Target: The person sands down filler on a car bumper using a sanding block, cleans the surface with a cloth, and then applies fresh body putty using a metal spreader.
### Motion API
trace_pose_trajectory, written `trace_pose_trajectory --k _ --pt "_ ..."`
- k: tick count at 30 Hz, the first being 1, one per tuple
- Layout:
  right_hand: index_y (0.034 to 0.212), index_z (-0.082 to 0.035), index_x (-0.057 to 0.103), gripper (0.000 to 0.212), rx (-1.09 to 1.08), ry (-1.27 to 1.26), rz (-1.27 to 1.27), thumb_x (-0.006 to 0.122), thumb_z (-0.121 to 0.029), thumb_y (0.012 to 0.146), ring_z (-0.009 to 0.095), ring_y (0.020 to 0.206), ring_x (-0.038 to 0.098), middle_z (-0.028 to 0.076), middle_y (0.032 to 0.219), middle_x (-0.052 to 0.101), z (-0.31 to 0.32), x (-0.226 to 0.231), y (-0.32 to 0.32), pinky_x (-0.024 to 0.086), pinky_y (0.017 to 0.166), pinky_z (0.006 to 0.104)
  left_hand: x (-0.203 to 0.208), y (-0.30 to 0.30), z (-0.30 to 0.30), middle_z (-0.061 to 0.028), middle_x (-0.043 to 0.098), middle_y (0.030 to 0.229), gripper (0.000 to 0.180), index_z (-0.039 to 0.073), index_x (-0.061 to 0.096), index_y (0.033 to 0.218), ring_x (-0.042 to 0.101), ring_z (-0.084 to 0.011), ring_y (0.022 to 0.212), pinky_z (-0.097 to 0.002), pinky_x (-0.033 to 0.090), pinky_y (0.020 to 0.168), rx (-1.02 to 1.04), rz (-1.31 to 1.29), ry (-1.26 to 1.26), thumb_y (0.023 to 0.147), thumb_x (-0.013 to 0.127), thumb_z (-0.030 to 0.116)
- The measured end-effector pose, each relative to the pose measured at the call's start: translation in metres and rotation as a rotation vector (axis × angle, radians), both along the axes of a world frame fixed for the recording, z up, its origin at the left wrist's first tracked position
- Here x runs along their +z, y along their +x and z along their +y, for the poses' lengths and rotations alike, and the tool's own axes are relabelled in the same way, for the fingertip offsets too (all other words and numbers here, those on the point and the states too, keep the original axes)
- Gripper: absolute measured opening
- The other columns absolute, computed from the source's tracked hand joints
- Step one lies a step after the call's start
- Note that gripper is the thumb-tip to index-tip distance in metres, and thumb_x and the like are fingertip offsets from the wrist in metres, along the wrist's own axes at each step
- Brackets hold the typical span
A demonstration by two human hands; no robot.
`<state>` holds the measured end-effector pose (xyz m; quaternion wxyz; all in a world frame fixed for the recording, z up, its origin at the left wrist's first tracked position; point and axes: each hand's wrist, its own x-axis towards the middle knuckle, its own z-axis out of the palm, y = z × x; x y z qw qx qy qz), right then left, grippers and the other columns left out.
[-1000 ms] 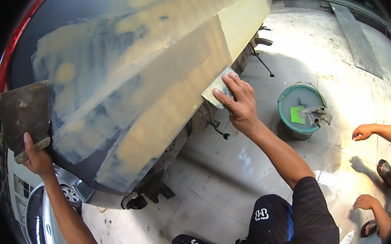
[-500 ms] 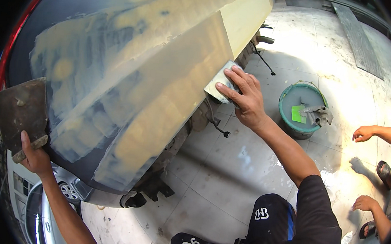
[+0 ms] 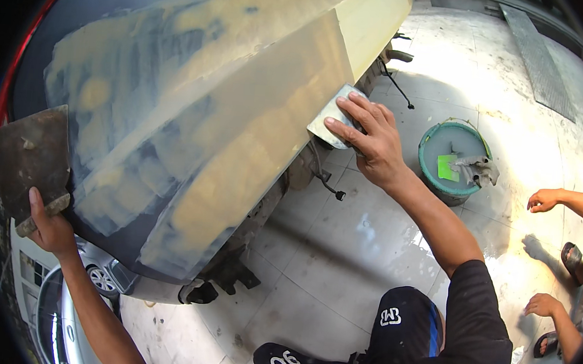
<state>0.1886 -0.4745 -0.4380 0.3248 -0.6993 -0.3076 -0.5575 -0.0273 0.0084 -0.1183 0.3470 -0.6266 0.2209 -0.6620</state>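
My right hand (image 3: 374, 142) grips a flat, pale metal putty spreader (image 3: 331, 120), thumb and fingers spread over its face. The spreader lies at the lower right edge of a large car body panel (image 3: 260, 139), which carries smeared yellow and grey filler over dark paint. At the far left, my left hand (image 3: 53, 229) holds a dark, stained metal putty board (image 3: 32, 164) by its thick near edge, with the thumb on top. A small lump of putty (image 3: 29, 143) sits on the board. The board is beside the panel's left side.
A green-rimmed bucket (image 3: 436, 141) of cloudy water, with a bright green piece and a grey rag in it, stands on the tiled floor. Cables (image 3: 339, 195) dangle below the panel. Another person's hands (image 3: 544, 200) show at the right. A silver car (image 3: 69, 322) is lower left.
The whole view has shifted slightly. My right hand stays at the panel edge with the spreader, and my left hand still holds the board.
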Motion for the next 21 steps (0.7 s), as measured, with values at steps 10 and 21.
trace_pose_trajectory --k 10,21 --pt "0.119 -0.025 0.066 0.048 -0.007 0.006 0.045 0.062 -0.001 0.077 0.029 0.118 0.056 0.01 0.126 0.061 0.018 -0.041 -0.028 0.04 0.091 0.0409 -0.007 0.006 -0.014 -0.0161 0.065 0.119 0.034 0.004 0.063 0.123 0.064 -0.0248 0.105 -0.0356 0.047 0.096 -0.415 0.28 -0.542 0.091 0.058 -0.006" --pt "0.122 -0.026 0.064 0.051 -0.028 0.02 -0.033 0.061 -0.003 0.077 0.03 0.121 0.054 0.011 0.129 0.059 0.049 -0.004 -0.048 0.04 0.094 0.0434 -0.012 0.008 -0.04 -0.0132 0.068 0.111 0.023 -0.006 0.065 0.113 0.065 -0.0143 0.093 -0.0297 0.051 0.085 -0.35 0.203 -0.415 0.096 0.058 0.008"
